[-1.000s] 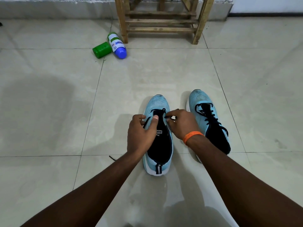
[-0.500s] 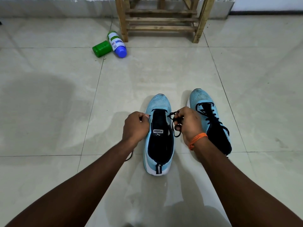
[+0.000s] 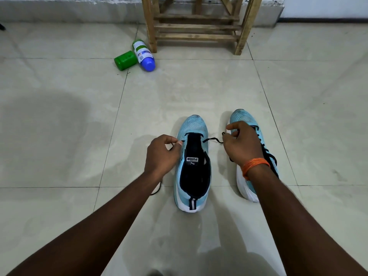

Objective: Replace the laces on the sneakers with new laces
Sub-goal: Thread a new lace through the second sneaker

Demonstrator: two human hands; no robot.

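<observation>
floor: pale glossy tiles (image 3: 199, 86) before me, thin grey grout lines | 12 o'clock: wooden stand (image 3: 196, 26) by the grey wall (image 3: 69, 8) | 11 o'clock: green jar (image 3: 125, 60) touching blue-capped bottle (image 3: 143, 55), both lying down | 9 o'clock: soft shadow

Partly hidden: right sneaker (image 3: 242, 118), its middle behind the right hand (image 3: 242, 144) and wrist. The black lace (image 3: 212, 139) is lost inside the curled fingers of both the right and left hand (image 3: 162, 154), and apparently continues under the left forearm (image 3: 111, 212). Cut off at the top edge: wooden rack (image 3: 196, 26). Illegible: bottle (image 3: 143, 54) label print.
</observation>
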